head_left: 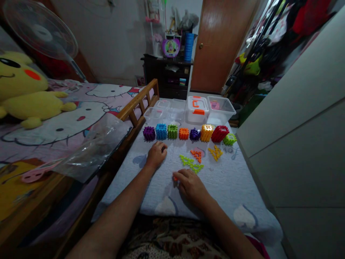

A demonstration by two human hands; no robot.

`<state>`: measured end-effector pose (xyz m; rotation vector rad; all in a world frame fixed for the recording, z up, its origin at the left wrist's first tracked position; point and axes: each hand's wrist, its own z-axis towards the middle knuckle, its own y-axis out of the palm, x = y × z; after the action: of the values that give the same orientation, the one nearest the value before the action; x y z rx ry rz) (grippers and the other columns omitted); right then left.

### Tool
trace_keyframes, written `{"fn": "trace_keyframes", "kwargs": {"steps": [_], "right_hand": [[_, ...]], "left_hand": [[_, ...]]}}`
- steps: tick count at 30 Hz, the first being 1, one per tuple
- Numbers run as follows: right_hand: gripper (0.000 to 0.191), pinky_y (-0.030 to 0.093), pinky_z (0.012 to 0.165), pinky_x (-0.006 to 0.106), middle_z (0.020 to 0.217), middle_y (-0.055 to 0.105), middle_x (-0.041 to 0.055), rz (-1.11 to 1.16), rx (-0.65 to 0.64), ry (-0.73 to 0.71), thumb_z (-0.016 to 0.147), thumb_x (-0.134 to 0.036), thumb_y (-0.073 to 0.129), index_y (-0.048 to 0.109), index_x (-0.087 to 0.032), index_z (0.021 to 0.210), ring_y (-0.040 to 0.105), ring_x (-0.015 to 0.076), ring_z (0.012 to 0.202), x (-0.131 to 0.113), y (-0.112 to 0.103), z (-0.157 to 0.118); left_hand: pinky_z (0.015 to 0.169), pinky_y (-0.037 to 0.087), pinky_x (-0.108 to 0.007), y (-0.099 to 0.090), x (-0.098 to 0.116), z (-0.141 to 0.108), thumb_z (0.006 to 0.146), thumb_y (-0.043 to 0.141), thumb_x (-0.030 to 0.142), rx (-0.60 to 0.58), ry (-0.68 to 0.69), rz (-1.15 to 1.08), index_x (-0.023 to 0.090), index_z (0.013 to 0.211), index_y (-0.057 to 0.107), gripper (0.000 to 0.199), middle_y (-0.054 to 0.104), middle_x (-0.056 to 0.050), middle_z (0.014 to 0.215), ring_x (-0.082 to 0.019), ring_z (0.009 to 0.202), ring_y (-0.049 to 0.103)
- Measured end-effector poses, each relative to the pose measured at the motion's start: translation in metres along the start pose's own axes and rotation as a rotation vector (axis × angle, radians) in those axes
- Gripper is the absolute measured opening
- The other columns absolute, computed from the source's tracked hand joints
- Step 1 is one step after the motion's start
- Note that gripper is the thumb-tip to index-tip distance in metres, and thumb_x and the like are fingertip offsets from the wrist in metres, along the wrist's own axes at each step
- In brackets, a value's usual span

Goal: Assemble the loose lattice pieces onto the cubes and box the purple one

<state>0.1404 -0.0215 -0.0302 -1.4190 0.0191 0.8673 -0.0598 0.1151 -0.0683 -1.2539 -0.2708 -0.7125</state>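
My left hand (156,154) rests curled on the quilted white cover (226,190), just below a row of several plastic lattice cubes, nearest the blue cube (161,131). My right hand (190,185) lies palm down, its fingertips pinching a small orange plastic piece (175,178) that is mostly hidden. Beyond it are flat, loose lattice pieces: lime green (191,163), orange (196,155) and yellow (215,153). The cube row runs from a purple cube (149,133) to a red one (219,133), with a lime green cube (229,139) at its right end.
Clear plastic boxes (165,111) and a white case with orange latches (197,109) stand behind the cubes. A clear plastic bag (94,149) drapes over the wooden bed rail (137,108) on the left. A pale wardrobe panel (291,144) closes off the right.
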Motion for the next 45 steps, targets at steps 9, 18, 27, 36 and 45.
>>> {"fn": "trace_keyframes", "kwargs": {"steps": [9,18,27,36,45], "right_hand": [[0.035,0.051,0.082,0.031,0.105,0.071,0.0087,0.113,0.107,0.240,0.093,-0.014,0.044,0.058,-0.018,0.125,0.066,0.0194,0.091,0.009,-0.006,0.008],[0.024,0.049,0.091,0.036,0.109,0.064,0.0101,-0.024,0.211,0.182,0.090,-0.015,0.054,0.068,-0.019,0.109,0.059,0.0221,0.103,0.036,-0.019,0.019],[0.032,0.043,0.097,0.045,0.111,0.065,0.0134,-0.168,0.397,0.376,0.089,-0.023,0.054,0.067,-0.014,0.117,0.055,0.0276,0.105,0.100,-0.022,0.019],[0.036,0.042,0.098,0.047,0.115,0.066,0.0131,-0.148,0.373,0.358,0.087,-0.023,0.054,0.067,-0.015,0.120,0.053,0.0278,0.106,0.106,-0.012,0.018],[0.040,0.048,0.096,0.044,0.113,0.057,0.0132,-0.013,0.498,0.362,0.082,-0.017,0.054,0.064,-0.014,0.120,0.055,0.0258,0.106,0.110,-0.010,0.018]], "left_hand": [[0.092,0.049,-0.036,0.000,-0.001,0.000,0.080,0.052,0.013,-0.002,0.009,0.017,0.021,0.082,0.062,0.013,0.061,-0.006,0.092,-0.022,0.093,0.060],[0.091,0.049,-0.037,0.000,-0.001,0.000,0.080,0.052,0.013,-0.003,0.008,0.007,0.020,0.082,0.063,0.013,0.062,-0.006,0.092,-0.023,0.093,0.061],[0.091,0.050,-0.036,0.000,-0.001,0.000,0.080,0.051,0.013,-0.001,0.009,0.011,0.020,0.082,0.062,0.013,0.062,-0.006,0.091,-0.022,0.092,0.061],[0.093,0.049,-0.037,0.000,-0.002,0.001,0.079,0.052,0.013,-0.006,0.001,0.021,0.020,0.082,0.062,0.013,0.062,-0.007,0.092,-0.023,0.093,0.061],[0.091,0.049,-0.036,0.001,-0.003,0.001,0.079,0.051,0.013,0.004,0.011,0.013,0.021,0.082,0.062,0.013,0.062,-0.006,0.092,-0.023,0.093,0.061]]}}
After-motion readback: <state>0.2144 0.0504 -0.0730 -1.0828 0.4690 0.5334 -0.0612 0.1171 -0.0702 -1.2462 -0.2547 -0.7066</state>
